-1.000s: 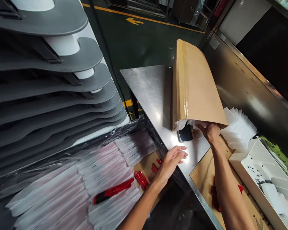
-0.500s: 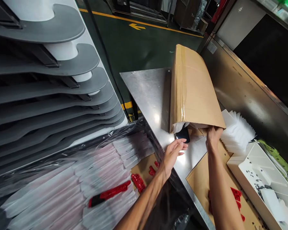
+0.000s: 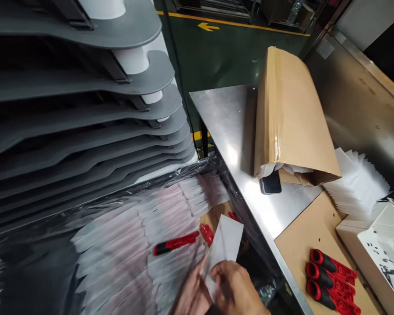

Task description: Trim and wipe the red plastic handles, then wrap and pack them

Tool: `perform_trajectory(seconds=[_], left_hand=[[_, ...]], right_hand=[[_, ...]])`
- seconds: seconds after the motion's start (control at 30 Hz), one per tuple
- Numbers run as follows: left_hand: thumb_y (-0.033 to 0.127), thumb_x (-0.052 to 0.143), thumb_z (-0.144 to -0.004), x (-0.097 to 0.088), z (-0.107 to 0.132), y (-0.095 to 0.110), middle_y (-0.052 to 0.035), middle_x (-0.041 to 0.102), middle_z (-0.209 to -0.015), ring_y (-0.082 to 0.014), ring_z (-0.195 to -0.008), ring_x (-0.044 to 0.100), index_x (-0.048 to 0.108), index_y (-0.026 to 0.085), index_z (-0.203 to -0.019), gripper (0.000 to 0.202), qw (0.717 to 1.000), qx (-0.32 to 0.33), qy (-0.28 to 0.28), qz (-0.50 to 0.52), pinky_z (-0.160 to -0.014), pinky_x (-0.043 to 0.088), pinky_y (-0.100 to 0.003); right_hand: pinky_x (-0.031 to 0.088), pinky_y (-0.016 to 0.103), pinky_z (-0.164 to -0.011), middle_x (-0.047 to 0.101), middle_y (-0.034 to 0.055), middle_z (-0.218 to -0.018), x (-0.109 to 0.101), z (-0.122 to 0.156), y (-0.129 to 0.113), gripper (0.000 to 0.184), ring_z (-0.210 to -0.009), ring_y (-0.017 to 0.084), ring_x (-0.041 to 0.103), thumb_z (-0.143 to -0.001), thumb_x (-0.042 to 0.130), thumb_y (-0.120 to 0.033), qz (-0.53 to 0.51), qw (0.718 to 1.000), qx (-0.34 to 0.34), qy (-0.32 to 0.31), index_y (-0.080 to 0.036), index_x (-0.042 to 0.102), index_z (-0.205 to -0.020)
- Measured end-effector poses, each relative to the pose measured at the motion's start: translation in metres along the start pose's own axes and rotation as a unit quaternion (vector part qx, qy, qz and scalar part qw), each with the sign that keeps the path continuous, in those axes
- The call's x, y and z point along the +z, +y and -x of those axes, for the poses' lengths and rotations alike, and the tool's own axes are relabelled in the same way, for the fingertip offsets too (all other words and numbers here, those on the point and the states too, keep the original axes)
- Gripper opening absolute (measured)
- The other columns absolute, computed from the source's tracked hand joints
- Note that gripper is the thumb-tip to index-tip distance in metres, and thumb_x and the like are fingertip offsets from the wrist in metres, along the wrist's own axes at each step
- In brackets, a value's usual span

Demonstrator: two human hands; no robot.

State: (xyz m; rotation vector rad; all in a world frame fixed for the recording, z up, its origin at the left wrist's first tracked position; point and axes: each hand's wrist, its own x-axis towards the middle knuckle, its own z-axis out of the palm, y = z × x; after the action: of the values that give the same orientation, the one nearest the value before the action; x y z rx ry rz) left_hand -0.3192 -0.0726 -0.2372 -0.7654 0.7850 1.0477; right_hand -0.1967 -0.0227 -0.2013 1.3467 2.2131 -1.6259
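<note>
A flat white packing sleeve (image 3: 228, 236) is held in front of me, over the near edge of the bin. My right hand (image 3: 238, 286) pinches its lower part, with the fingers curled over it. My left hand (image 3: 193, 288), blurred, is closed on the sleeve's lower left side. Whether anything is inside the sleeve I cannot tell. Left of my hands, many white-wrapped pieces (image 3: 118, 245) lie in rows in the plastic-lined bin. An unwrapped red and black part (image 3: 176, 243) rests on top of them, and a smaller red piece (image 3: 206, 234) is beside the sleeve.
A cardboard box (image 3: 295, 109) lies on the steel table (image 3: 223, 109), with a phone (image 3: 271, 183) by its opening. Several red and black parts (image 3: 331, 280) sit on a cardboard sheet (image 3: 302, 227). Right of it are stacked white sleeves (image 3: 357, 183) and a white tray (image 3: 354, 225). Grey stacked panels (image 3: 85, 153) stand left.
My right hand has drawn back from the cardboard box, and my left hand has come back from near the phone. Both now hold a white packing sleeve over the bin. The view has shifted left.
</note>
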Motion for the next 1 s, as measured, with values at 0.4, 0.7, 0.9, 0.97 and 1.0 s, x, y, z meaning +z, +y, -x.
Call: perform_trajectory(seconds=[0.4, 0.7, 0.9, 0.97, 1.0], left_hand=[[0.024, 0.047, -0.096, -0.036, -0.015, 0.012, -0.0084, 0.077, -0.084, -0.0242, -0.086, 0.073, 0.07, 0.012, -0.104, 0.027, 0.994, 0.074, 0.006, 0.086, -0.089, 0.055, -0.036], [0.035, 0.055, -0.093, -0.02, -0.014, 0.026, -0.0058, 0.068, -0.058, -0.022, -0.057, 0.069, 0.066, 0.013, -0.076, 0.029, 0.996, -0.016, 0.009, 0.088, -0.062, 0.054, -0.03], [0.02, 0.051, -0.089, -0.02, -0.029, 0.006, -0.0054, 0.071, -0.062, -0.0214, -0.06, 0.07, 0.067, 0.013, -0.087, 0.017, 0.993, -0.011, 0.069, 0.098, -0.063, 0.056, -0.031], [0.016, 0.051, -0.086, -0.026, -0.035, 0.003, -0.0042, 0.069, -0.058, -0.0198, -0.054, 0.068, 0.064, 0.014, -0.084, 0.014, 0.989, -0.005, 0.1, 0.105, -0.059, 0.055, -0.029], [0.015, 0.05, -0.086, -0.029, -0.037, 0.004, -0.0036, 0.067, -0.056, -0.0188, -0.05, 0.066, 0.062, 0.015, -0.081, 0.013, 0.987, -0.001, 0.116, 0.11, -0.056, 0.054, -0.028]], right_hand=[[0.034, 0.023, -0.059, 0.069, 0.0023, -0.084, 0.046, -0.031, 0.012, 0.021, -0.071, 0.016, 0.064, -0.072, 0.056, -0.007, 0.183, 0.98, -0.016, 0.071, -0.02, 0.063, -0.087], [0.036, 0.022, -0.057, 0.067, 0.0024, -0.075, 0.069, -0.031, 0.028, 0.014, -0.065, 0.016, 0.064, -0.076, 0.054, -0.009, 0.225, 0.965, -0.016, 0.134, -0.02, 0.055, -0.085], [0.048, 0.033, -0.063, 0.073, 0.0152, -0.09, 0.076, -0.034, 0.036, 0.043, -0.076, 0.029, 0.071, -0.082, 0.053, -0.012, 0.255, 0.944, 0.081, 0.192, -0.008, 0.05, -0.124], [0.052, 0.039, -0.077, 0.073, 0.0169, -0.101, 0.075, -0.034, 0.038, 0.053, -0.09, 0.031, 0.071, -0.08, 0.051, -0.007, 0.24, 0.944, 0.124, 0.187, -0.007, 0.046, -0.134], [0.052, 0.04, -0.084, 0.072, 0.0156, -0.106, 0.073, -0.034, 0.039, 0.055, -0.097, 0.03, 0.07, -0.08, 0.051, -0.007, 0.222, 0.95, 0.135, 0.173, -0.009, 0.047, -0.134]])
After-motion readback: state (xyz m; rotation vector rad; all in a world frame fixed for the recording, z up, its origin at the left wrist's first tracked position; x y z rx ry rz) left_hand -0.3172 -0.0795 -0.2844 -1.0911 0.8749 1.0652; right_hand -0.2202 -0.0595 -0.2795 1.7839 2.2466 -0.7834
